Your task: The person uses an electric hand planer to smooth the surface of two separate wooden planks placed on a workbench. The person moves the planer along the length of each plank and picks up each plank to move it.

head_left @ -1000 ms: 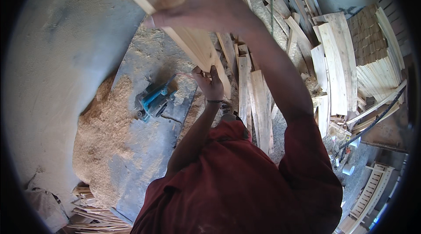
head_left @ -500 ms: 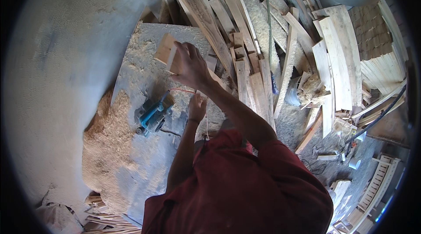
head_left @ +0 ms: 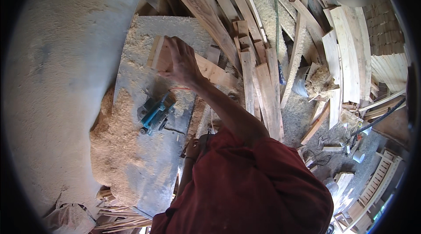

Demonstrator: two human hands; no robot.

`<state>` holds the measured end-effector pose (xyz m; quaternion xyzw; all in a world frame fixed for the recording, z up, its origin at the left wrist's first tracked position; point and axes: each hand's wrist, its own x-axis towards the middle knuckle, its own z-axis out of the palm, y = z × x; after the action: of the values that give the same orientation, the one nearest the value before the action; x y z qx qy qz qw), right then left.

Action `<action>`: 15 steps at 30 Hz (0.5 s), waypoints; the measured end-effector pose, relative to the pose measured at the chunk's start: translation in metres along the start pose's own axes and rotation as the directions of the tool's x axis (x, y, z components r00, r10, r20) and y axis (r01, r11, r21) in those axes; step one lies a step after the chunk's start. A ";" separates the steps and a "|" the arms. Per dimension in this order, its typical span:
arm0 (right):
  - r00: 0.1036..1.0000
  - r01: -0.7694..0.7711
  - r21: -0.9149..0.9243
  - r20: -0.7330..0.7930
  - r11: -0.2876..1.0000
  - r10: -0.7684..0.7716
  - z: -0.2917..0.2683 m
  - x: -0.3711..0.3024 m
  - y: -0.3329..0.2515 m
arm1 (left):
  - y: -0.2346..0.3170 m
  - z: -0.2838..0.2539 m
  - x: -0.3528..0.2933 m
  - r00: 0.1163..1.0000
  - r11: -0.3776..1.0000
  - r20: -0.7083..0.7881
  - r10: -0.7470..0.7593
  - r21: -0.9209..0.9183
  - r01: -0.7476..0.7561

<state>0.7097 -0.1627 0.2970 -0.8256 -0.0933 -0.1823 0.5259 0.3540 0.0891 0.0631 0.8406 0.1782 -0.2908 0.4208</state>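
Observation:
My right hand [head_left: 179, 62] reaches over the grey, dust-strewn work table and grips a wooden board [head_left: 215, 70] near its far left end, fingers curled over the edge. A pale strip shows at that end, left of the fingers. Closer to me on the table lies a teal electric planer [head_left: 154, 114], apart from both hands, with a red cord passing near it. My left hand [head_left: 192, 149] is low beside my body at the table's right edge, its fingers mostly hidden.
Heaped wood shavings [head_left: 116, 146] cover the table's left side, against a pale wall [head_left: 57, 98]. Long planks [head_left: 258, 84] lean and lie in a dense pile to the right. A bucket of shavings [head_left: 301, 82] stands among them. Thin wood strips [head_left: 123, 221] lie at the lower left.
My left hand has drawn back from near the cord toward my body. My right hand, on the board, has shifted slightly left, and more of the board shows. The view has shifted a little.

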 end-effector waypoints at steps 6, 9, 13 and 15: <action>0.882 -0.363 0.267 -0.210 0.893 0.422 -0.014 -0.076 0.114 | -0.038 -0.010 -0.025 0.994 0.994 -0.025 -0.111 0.008 0.111; 0.599 -0.753 0.000 -0.414 0.657 0.686 -0.044 -0.163 0.259 | -0.029 -0.029 -0.062 0.965 0.957 -0.077 -0.251 -0.169 0.235; 0.295 -0.943 -0.228 -0.223 0.244 0.929 -0.072 -0.280 0.386 | -0.054 -0.039 -0.149 0.949 0.959 -0.140 -0.282 -0.055 0.277; 0.177 -0.850 -0.524 -0.167 0.064 0.970 -0.091 -0.317 0.439 | -0.051 -0.041 -0.185 0.928 0.936 -0.124 -0.351 -0.005 0.353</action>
<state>0.5524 -0.4214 -0.1613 -0.8129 0.4418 0.2706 0.2661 0.1978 0.1425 0.1702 0.8150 0.3489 -0.3105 0.3428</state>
